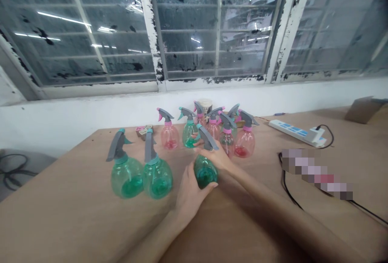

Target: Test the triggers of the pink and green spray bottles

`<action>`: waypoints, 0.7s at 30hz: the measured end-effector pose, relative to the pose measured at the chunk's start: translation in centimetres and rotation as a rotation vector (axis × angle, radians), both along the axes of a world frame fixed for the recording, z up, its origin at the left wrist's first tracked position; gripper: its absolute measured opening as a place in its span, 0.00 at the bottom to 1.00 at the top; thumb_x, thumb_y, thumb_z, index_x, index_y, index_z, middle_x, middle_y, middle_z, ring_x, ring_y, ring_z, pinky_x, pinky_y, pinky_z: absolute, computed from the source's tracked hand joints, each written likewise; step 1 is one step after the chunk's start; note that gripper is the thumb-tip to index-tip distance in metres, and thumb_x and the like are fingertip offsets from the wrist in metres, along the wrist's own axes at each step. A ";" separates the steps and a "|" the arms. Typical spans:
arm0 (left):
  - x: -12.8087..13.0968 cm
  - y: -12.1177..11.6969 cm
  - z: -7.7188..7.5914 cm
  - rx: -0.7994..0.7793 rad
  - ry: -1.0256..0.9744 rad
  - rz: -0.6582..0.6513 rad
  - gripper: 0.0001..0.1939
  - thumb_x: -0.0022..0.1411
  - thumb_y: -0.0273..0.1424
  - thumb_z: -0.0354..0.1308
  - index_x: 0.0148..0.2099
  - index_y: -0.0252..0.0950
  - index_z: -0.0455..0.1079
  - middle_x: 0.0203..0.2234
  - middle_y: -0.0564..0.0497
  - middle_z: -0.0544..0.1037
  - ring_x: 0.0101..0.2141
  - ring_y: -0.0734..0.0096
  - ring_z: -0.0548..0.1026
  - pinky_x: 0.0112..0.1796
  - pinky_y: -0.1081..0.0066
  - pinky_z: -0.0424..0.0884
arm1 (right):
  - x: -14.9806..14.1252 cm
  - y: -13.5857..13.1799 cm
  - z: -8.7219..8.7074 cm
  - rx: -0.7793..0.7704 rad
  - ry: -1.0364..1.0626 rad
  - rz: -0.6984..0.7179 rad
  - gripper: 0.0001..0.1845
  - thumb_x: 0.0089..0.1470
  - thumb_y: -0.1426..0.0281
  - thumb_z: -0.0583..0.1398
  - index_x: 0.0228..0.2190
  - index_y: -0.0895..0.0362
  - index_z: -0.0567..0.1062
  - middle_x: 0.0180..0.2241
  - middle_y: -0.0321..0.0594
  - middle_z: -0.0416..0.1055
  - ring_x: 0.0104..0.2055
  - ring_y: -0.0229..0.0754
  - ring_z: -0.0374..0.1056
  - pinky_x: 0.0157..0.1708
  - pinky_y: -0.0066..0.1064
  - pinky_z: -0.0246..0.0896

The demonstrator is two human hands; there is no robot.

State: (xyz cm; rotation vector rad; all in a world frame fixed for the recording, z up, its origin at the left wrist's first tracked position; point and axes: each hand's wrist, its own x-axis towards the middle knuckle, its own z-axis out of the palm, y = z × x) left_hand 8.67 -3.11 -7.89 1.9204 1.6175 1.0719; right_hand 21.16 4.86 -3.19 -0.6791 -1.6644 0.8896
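Between my two hands a green spray bottle (206, 172) with a grey trigger head is held tilted, its base toward me. My left hand (190, 190) curls around the lower body. At the neck, just under the trigger head, my right hand (216, 156) grips it. To the left stand two more green spray bottles, one (126, 177) beside the other (157, 178), both with some green liquid. Behind my hands is a group of pink and green spray bottles, including a pink one (169, 137), a green one (189, 133) and another pink one (245, 142).
A white power strip (297, 132) with a plugged-in adapter lies at the right, near a blurred-out object (317, 173) and black cables. Small boxes (144, 131) and a can (206, 104) stand toward the wall. A brown box (362, 109) is at far right.
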 end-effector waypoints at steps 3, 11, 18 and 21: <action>0.0 -0.1 0.0 0.007 0.005 -0.007 0.41 0.50 0.43 0.62 0.61 0.34 0.50 0.56 0.37 0.64 0.57 0.48 0.61 0.54 0.50 0.59 | 0.0 0.0 -0.1 -0.009 -0.020 -0.019 0.21 0.47 0.64 0.63 0.45 0.51 0.70 0.34 0.36 0.74 0.35 0.43 0.70 0.42 0.40 0.65; 0.1 -0.2 0.3 -0.024 0.018 -0.007 0.43 0.50 0.44 0.62 0.62 0.32 0.49 0.56 0.36 0.63 0.57 0.48 0.60 0.54 0.51 0.58 | 0.1 -0.2 0.0 -0.002 0.045 0.015 0.23 0.46 0.65 0.64 0.46 0.51 0.69 0.44 0.38 0.71 0.35 0.40 0.69 0.43 0.38 0.64; 0.1 -0.1 0.2 -0.012 -0.012 -0.011 0.40 0.51 0.43 0.63 0.61 0.35 0.50 0.55 0.37 0.63 0.57 0.49 0.60 0.54 0.50 0.58 | 0.2 -0.3 0.2 -0.021 -0.021 -0.032 0.19 0.46 0.64 0.63 0.43 0.52 0.71 0.32 0.35 0.73 0.34 0.43 0.69 0.41 0.40 0.64; 0.1 -0.2 0.2 -0.024 -0.009 -0.005 0.41 0.51 0.42 0.63 0.61 0.35 0.50 0.55 0.37 0.63 0.57 0.48 0.61 0.54 0.49 0.58 | 0.1 -0.2 0.1 -0.015 -0.004 -0.025 0.20 0.46 0.64 0.63 0.43 0.52 0.71 0.34 0.36 0.73 0.34 0.42 0.69 0.40 0.38 0.64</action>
